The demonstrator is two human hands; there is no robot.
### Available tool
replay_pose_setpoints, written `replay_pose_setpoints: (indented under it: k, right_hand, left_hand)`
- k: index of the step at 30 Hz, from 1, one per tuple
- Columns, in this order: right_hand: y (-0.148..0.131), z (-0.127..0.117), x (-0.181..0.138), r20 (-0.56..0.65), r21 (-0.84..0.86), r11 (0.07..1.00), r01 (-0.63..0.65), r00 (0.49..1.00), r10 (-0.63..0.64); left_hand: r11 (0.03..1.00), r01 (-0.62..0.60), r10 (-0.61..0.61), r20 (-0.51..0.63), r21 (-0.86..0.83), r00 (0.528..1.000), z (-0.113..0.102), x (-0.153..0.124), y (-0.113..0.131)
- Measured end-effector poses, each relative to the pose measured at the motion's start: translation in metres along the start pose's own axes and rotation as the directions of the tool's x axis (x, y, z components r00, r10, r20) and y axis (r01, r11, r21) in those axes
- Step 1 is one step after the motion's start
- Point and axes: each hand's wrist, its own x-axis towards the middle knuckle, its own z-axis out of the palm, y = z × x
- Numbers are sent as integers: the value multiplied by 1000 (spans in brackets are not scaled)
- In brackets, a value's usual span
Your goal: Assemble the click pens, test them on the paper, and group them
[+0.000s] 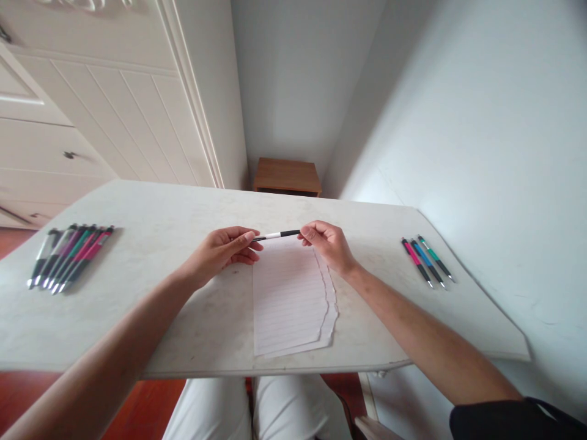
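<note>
A white and black pen [274,235] is held level between my two hands, over the top edge of the paper. My left hand [232,245] pinches its left end between thumb and fingers. At the other end, my right hand [326,243] grips the black part with thumb and fingertips. Below the pen lie sheets of lined paper [288,299] with torn right edges, one partly over another. The pen's tips are hidden by my fingers.
On the left of the white table [192,342] lies a row of several pens [68,256] in clear, purple, green and pink. Three pens [424,263], pink, blue and green, lie at the right near the wall [504,153]. A wooden cabinet [288,174] stands behind the table.
</note>
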Motion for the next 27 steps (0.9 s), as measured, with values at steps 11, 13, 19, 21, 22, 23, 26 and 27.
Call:
replay_pose_setpoints:
  k: [11,13,19,21,22,23,26,27]
  right_hand:
    - [-2,-1,-1,3,-39,999,-11,1000,11]
    - [-5,0,-1,11,-32,999,-20,1000,21]
    - [-9,0,-2,59,37,998,-52,997,50]
    - [-8,0,-2,70,65,996,-59,996,55]
    - [-8,-1,-2,72,76,995,-62,996,57]
    - [-8,-1,-1,73,87,994,-66,996,60]
    - [-5,0,0,74,127,987,-99,993,90]
    - [-3,1,1,70,147,982,-120,991,111]
  left_hand:
    - [889,-265,331,-123,375,936,3,2,-6]
    - [838,-327,424,-143,437,894,3,2,-8]
    - [610,-511,689,-86,606,720,1,3,-12]
    - [542,-551,741,-52,634,670,2,2,-12]
    - [522,-554,750,-39,648,661,2,2,-12]
    - [510,-550,751,-30,662,660,2,2,-11]
    - [516,-510,720,-25,688,693,2,2,-11]
    - [525,-497,709,-32,691,704,1,2,-12]
